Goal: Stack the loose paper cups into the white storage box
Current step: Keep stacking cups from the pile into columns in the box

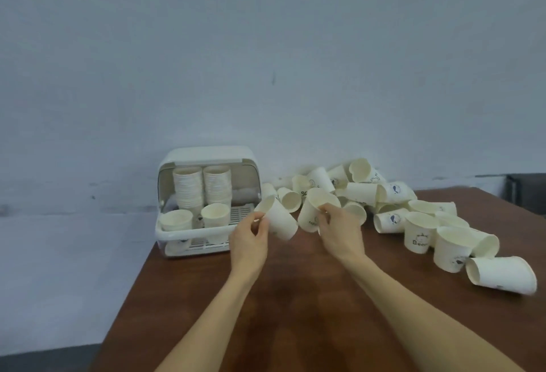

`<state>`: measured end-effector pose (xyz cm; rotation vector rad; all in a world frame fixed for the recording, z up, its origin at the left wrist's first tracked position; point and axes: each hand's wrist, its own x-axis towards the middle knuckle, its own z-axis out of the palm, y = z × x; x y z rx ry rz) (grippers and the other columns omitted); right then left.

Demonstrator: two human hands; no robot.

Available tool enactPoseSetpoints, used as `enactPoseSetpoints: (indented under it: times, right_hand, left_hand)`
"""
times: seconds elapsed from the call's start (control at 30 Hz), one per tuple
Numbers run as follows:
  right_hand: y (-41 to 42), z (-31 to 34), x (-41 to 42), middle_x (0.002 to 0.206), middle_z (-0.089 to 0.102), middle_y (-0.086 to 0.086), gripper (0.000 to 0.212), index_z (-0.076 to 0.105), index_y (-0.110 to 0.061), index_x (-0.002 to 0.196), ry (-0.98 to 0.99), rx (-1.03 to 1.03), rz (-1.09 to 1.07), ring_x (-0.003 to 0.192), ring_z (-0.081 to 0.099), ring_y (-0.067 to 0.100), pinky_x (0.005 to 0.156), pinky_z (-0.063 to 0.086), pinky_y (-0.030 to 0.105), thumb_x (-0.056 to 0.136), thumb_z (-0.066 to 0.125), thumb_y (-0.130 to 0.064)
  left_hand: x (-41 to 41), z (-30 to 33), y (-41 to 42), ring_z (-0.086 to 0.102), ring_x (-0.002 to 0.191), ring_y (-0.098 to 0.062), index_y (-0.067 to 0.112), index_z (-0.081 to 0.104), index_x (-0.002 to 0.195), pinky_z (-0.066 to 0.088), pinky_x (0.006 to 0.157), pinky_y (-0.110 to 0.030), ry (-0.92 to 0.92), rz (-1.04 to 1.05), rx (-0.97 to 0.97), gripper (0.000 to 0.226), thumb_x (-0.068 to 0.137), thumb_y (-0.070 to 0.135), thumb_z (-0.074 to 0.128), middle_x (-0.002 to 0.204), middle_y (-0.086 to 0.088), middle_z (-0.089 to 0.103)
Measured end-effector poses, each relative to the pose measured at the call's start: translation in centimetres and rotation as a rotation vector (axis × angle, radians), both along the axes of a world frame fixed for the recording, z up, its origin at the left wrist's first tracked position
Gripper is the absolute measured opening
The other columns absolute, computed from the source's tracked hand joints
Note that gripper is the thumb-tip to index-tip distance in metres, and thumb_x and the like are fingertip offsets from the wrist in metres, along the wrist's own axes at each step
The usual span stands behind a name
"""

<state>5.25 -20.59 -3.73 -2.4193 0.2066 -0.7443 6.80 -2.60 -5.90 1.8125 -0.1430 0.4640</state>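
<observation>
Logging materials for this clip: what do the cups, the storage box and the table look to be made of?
Cups, such as the one in the left hand: matte off-white paper, likely, with thin rolled rims and printed marks. Storage box: smooth white plastic, apparently, with rounded moulded corners and a slotted floor. Table: reddish-brown wood or wood-look veneer, faintly glossy; which one I cannot tell.

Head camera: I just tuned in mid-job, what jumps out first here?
Both hands are at table centre, each holding a paper cup: the left hand grips one cup, the right hand another. To their right a heap of loose cups sprawls over the brown table. At the table's left corner, the open white storage box already holds two tall cup stacks.
</observation>
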Motion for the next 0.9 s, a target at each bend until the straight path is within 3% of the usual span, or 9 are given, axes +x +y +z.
enactPoseSetpoints:
  times: [0.1,0.27,0.37,0.6,0.8,0.9]
  right_hand:
    - [4.0,1.2,1.4,0.075,0.063,0.001,0.023,0.065,-0.020,0.094,-0.055,-0.053,0.068,0.075,0.057,0.025,0.063,0.043,0.036,0.095,0.042,-0.021]
    - [10.7,2.5,3.5,0.083,0.064,0.006,0.025,0.065,-0.019,0.101,-0.108,-0.068,0.205,0.081,0.055,0.027,0.065,0.039,0.032,0.096,0.041,-0.023]
    - [14.3,3.2,4.5,0.082,0.065,0.006,0.025,0.064,-0.013,0.098,-0.113,-0.123,0.284,0.079,0.057,0.027,0.068,0.045,0.039,0.097,0.039,-0.020]
    - [18.4,1.4,8.1,0.089,0.062,0.014,0.022,0.058,-0.007,0.097,0.001,-0.308,0.229,0.080,0.058,0.035,0.061,0.045,0.039,0.097,0.038,-0.016]
    - [17.7,-1.4,10.1,0.100,0.064,0.015,0.020,0.061,-0.010,0.102,0.186,-0.396,0.218,0.088,0.059,0.034,0.061,0.037,0.033,0.092,0.043,-0.013]
    - [17.3,-1.9,10.8,0.104,0.062,0.016,0.020,0.060,-0.010,0.104,0.215,-0.467,0.236,0.094,0.056,0.034,0.066,0.037,0.035,0.094,0.042,-0.014]
  left_hand:
    - [0.7,2.3,3.6,0.062,0.079,-0.011,0.019,0.067,0.098,0.045,0.070,-0.025,-0.062,0.071,0.038,0.011,0.092,0.017,0.058,0.084,0.006,0.068]
    - [2.3,3.3,9.9,0.060,0.086,-0.014,0.020,0.067,0.101,0.049,0.076,-0.030,-0.123,0.267,0.118,0.015,0.093,0.020,0.055,0.093,0.005,0.066]
    - [3.3,3.2,13.1,0.057,0.083,-0.019,0.021,0.065,0.098,0.045,0.072,-0.030,-0.167,0.374,0.196,0.013,0.093,0.021,0.052,0.091,0.003,0.060]
    - [5.6,2.3,17.1,0.056,0.090,-0.027,0.016,0.062,0.106,0.048,0.078,-0.041,-0.131,0.423,0.305,0.018,0.096,0.018,0.048,0.096,-0.004,0.056]
    - [6.6,0.5,17.6,0.052,0.092,-0.023,0.015,0.062,0.106,0.042,0.075,-0.032,-0.154,0.405,0.335,0.018,0.097,0.015,0.047,0.096,-0.004,0.055]
    - [6.9,0.5,17.7,0.052,0.093,-0.024,0.014,0.063,0.108,0.044,0.077,-0.035,-0.153,0.419,0.346,0.021,0.097,0.015,0.046,0.097,-0.005,0.056]
